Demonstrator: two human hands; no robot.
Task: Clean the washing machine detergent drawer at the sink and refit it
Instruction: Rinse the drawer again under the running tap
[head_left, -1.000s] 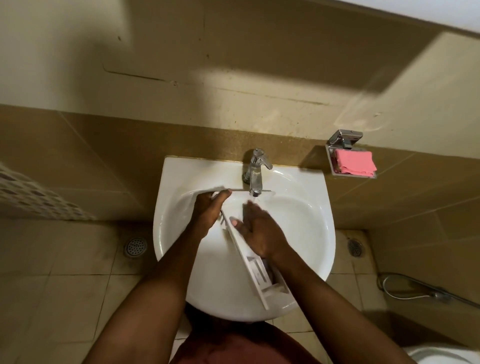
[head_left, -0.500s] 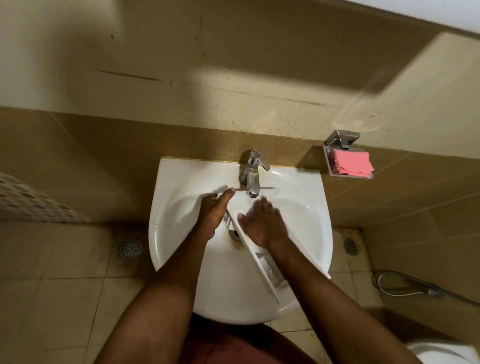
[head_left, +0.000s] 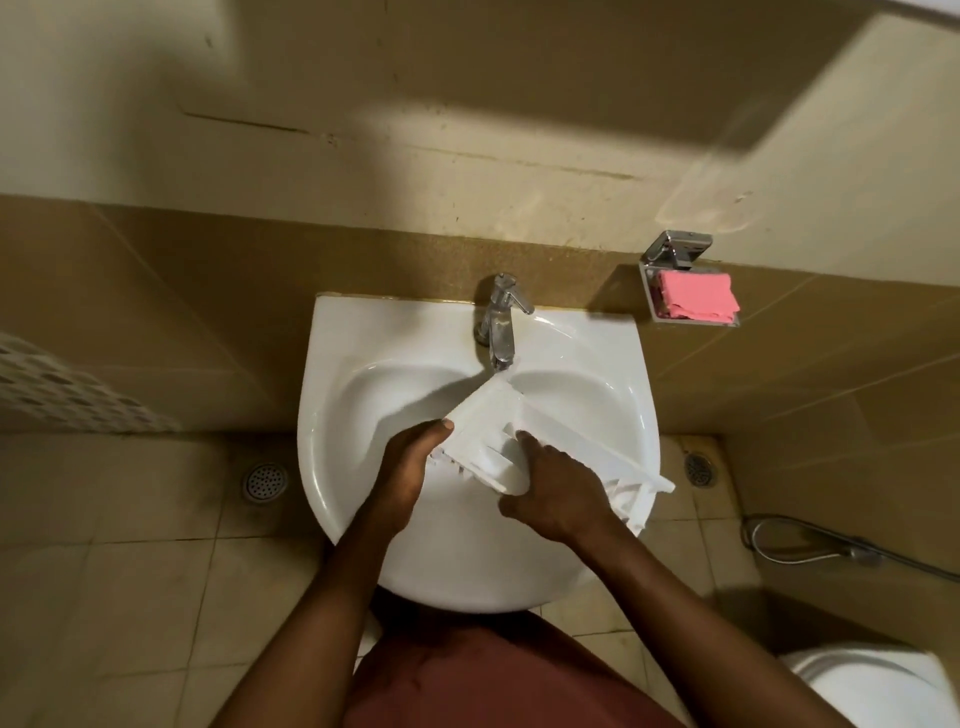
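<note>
The white plastic detergent drawer (head_left: 498, 415) lies tilted across the white sink (head_left: 343, 415), one corner just under the chrome tap (head_left: 500, 322), its front panel over the sink's right rim. My left hand (head_left: 410, 467) grips the drawer's left edge, thumb on top. My right hand (head_left: 556, 488) rests on the drawer's middle with fingers spread inside a compartment, covering part of it. I cannot tell if water runs from the tap.
A chrome soap dish with a pink sponge (head_left: 693, 296) hangs on the wall to the right. Floor drains (head_left: 264, 480) flank the sink. A spray hose (head_left: 810, 545) lies on the floor at right; a toilet rim (head_left: 883, 686) shows at bottom right.
The drawer has swung from nearly edge-on to flatter and open side up, its far end turned right. Both hands moved lower and nearer; my right hand slid onto the drawer's middle.
</note>
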